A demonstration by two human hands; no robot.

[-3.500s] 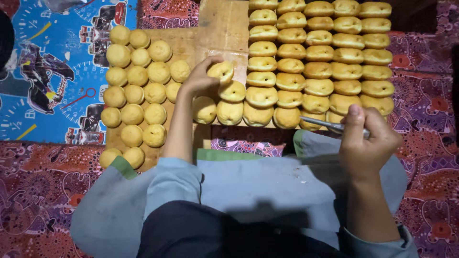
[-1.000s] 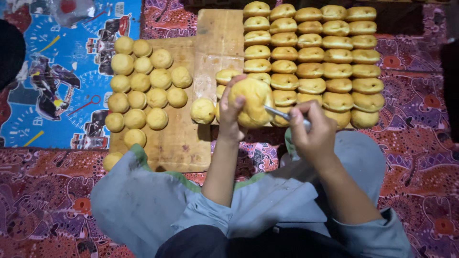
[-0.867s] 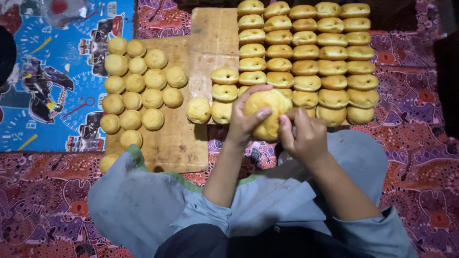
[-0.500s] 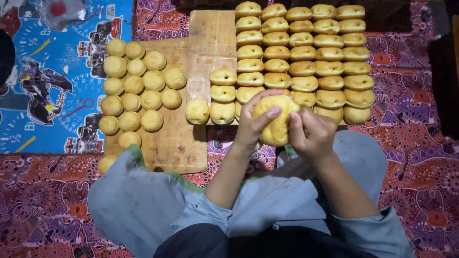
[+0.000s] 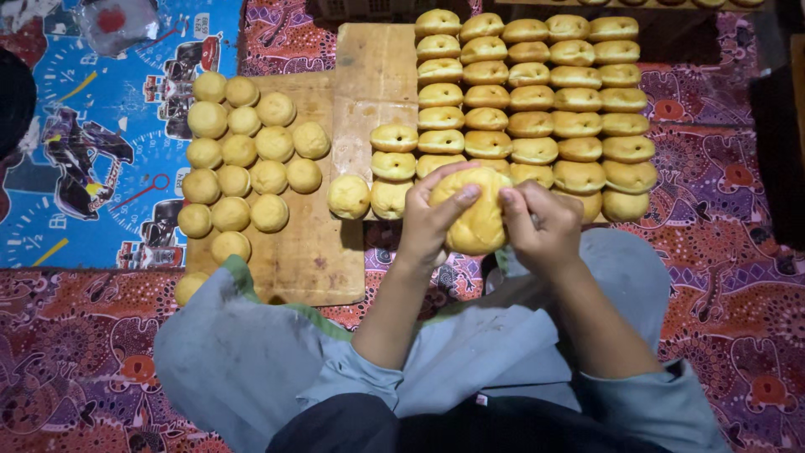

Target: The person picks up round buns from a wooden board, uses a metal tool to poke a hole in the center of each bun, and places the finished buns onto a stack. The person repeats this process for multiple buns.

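Head view: left hand (image 5: 428, 222) and right hand (image 5: 541, 226) both grip round bun (image 5: 476, 210) near filled rows (image 5: 537, 109); best hold gently, avoid squashing.

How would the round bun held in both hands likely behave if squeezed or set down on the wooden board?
The bun probably gives easily: the left hand and right hand wrap it closely. Its domed shape suggests it might roll, though similar buns sit still on the wooden board. It looks light.
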